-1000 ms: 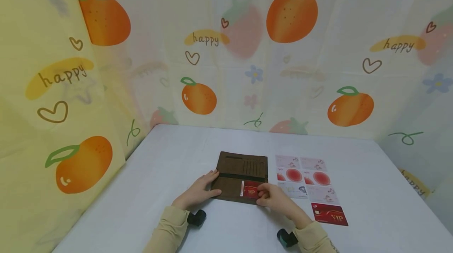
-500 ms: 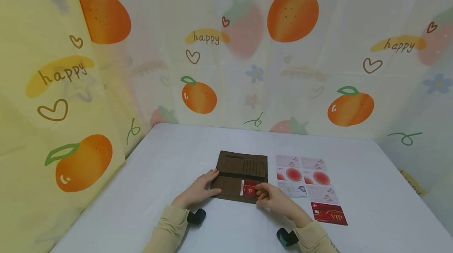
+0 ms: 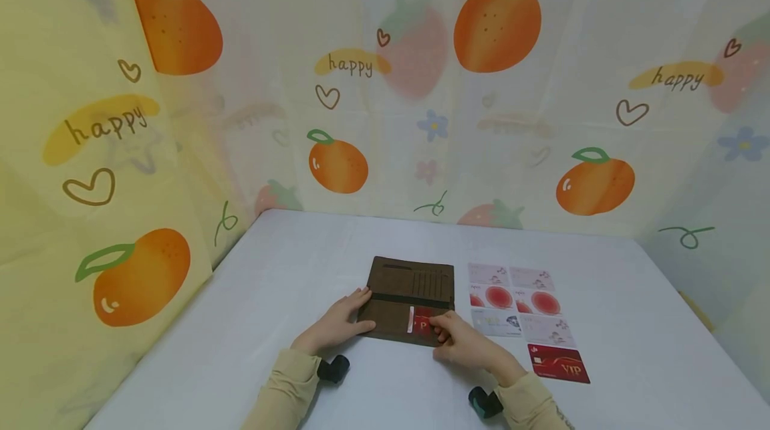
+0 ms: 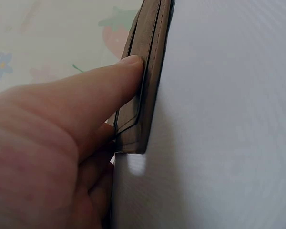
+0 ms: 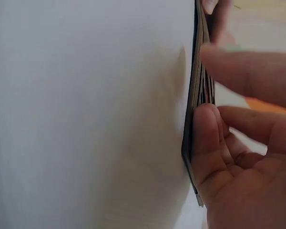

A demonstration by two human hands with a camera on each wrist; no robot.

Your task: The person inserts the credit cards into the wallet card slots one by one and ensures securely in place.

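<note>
A brown wallet (image 3: 391, 277) lies unfolded on the white table, with slots on its far half. My left hand (image 3: 333, 325) rests along its left edge. In the left wrist view the thumb (image 4: 119, 78) presses on the stitched leather, and the other fingers are partly hidden behind the edge. On the near half sits a red card (image 3: 420, 325), its right part covered by my right hand (image 3: 469, 343), whose curled fingers pinch there. Seen from the right wrist, the thumb (image 5: 207, 138) touches the wallet's edge beside a sliver of red among the layers; the exact grip is partly hidden.
Right of the wallet, several pale and red-patterned cards (image 3: 546, 303) lie in two columns. A red VIP card (image 3: 559, 364) is nearest me. A fruit-printed cloth (image 3: 385, 149) hangs behind the table (image 3: 289, 249). Black cameras (image 3: 333, 369) sit at both wrists.
My right hand has slid slightly left over the red card, so less of its lettering shows. The left hand and the wallet stay where they were.
</note>
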